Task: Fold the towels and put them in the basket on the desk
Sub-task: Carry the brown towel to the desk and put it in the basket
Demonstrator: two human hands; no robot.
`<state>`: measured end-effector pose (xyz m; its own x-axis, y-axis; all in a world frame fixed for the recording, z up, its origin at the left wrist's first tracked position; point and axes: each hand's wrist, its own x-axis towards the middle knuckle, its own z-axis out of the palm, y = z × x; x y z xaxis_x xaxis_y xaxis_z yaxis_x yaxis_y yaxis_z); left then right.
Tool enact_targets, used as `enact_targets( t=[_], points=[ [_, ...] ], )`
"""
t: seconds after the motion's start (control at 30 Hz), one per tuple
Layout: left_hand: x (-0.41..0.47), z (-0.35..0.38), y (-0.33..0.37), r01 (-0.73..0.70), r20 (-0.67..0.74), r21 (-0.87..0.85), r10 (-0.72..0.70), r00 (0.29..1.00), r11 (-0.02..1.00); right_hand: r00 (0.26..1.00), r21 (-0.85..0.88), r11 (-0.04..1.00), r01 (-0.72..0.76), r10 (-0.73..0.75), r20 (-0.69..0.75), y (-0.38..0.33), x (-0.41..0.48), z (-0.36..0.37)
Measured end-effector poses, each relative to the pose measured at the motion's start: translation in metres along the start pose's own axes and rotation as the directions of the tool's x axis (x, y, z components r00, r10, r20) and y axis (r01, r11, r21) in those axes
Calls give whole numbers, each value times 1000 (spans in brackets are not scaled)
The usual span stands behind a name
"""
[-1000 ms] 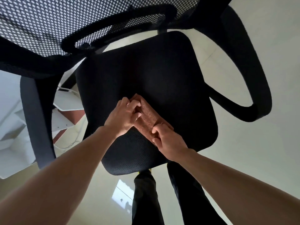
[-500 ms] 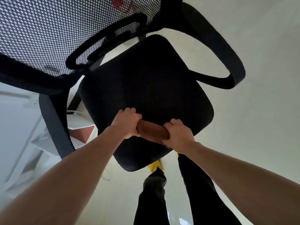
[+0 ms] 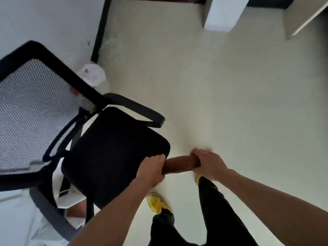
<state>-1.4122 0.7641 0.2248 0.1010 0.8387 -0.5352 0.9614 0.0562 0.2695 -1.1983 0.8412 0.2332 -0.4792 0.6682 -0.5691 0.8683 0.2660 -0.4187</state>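
Observation:
A folded brown towel (image 3: 178, 165), narrow and compact, is held level in the air just past the right front corner of a black office chair seat (image 3: 113, 153). My left hand (image 3: 150, 168) grips its left end and my right hand (image 3: 208, 165) grips its right end. Below it is pale floor. No basket or desk top is in view.
The black chair with a mesh back (image 3: 33, 110) and armrest (image 3: 140, 110) fills the left side. My legs in dark trousers and a yellow shoe (image 3: 157, 203) stand below. A white bag (image 3: 93, 75) lies by the wall. White furniture legs (image 3: 223, 13) stand far right.
Both hands lifted the folded towel off the chair seat and carried it to the right, past the seat's edge. My view swung right, so open floor now shows.

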Motion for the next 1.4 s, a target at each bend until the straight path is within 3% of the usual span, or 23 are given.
enact_targets(
  t=[0.27,0.37,0.6,0.73,1.03,1.17,1.4],
  points=[
    [142,-136,145,-157,12,80,157,988,984,982,53,999,4,6,-187,145,-6,-165],
    [187,-179,210,-216,-44,110,222,974,970,967,-16,1000,5,-9,-254,196,-10,-234],
    [276,-269,313,-272,-209,358,360,909,893,882,-333,943,-25,-136,-452,290,5,-369],
    [336,-322,342,-262,-310,448,423,851,855,826,-437,894,-101,-170,-537,327,35,-435],
    [521,-449,381,-304,-329,554,539,775,775,763,-471,866,-166,-190,-618,401,150,-607],
    [596,-520,394,-305,-342,565,554,759,767,742,-432,881,-194,-156,-652,419,202,-684],
    [707,-605,413,-298,-326,535,519,790,790,720,-395,901,-181,-152,-677,461,288,-793]
  ],
)
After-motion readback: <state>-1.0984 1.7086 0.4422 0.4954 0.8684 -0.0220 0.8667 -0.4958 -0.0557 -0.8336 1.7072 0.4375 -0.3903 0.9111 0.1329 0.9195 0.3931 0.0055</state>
